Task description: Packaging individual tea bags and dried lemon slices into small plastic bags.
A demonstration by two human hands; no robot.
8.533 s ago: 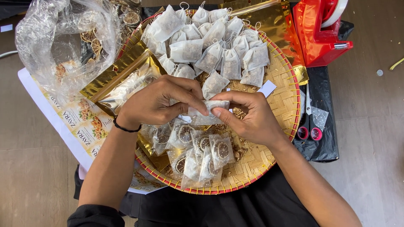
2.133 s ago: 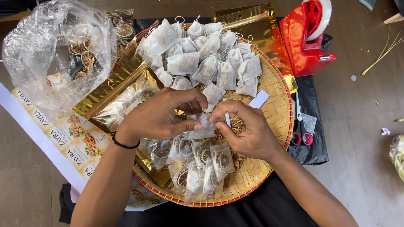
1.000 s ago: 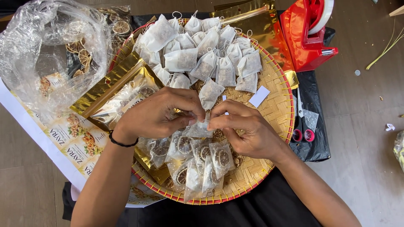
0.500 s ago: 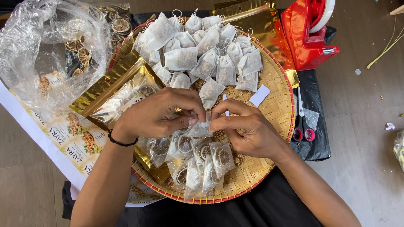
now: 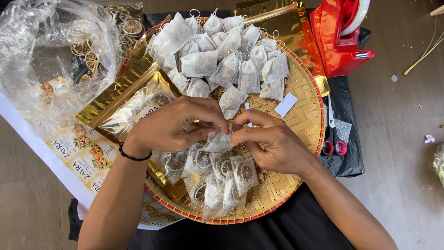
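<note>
Head view: both hands meet over the middle of the round woven tray (image 5: 305, 99). The left hand (image 5: 173, 127) and right hand (image 5: 270, 143) pinch the top of one small clear pouch (image 5: 218, 142) between fingertips, fingers curled in tight, nothing spread wide. Just below them, toward the tray's near edge, lies a fan of clear sachets (image 5: 217, 178), each with a dried citrus slice inside. At the tray's far edge sits a heap of white drawstring tea bags (image 5: 222, 55) filled with brownish crumbs. A gold foil bag (image 5: 118, 104) leans over the tray's left edge, slices showing through its clear window. Off the left edge, a big crumpled plastic bag (image 5: 51, 60) holds more dried slices. A red tape dispenser (image 5: 340, 39) stands beyond the right edge, with scissors (image 5: 333, 134) on black plastic beside it. Printed label sheets (image 5: 76, 155) lie lower left on a grey-brown floor (image 5: 402, 120).
</note>
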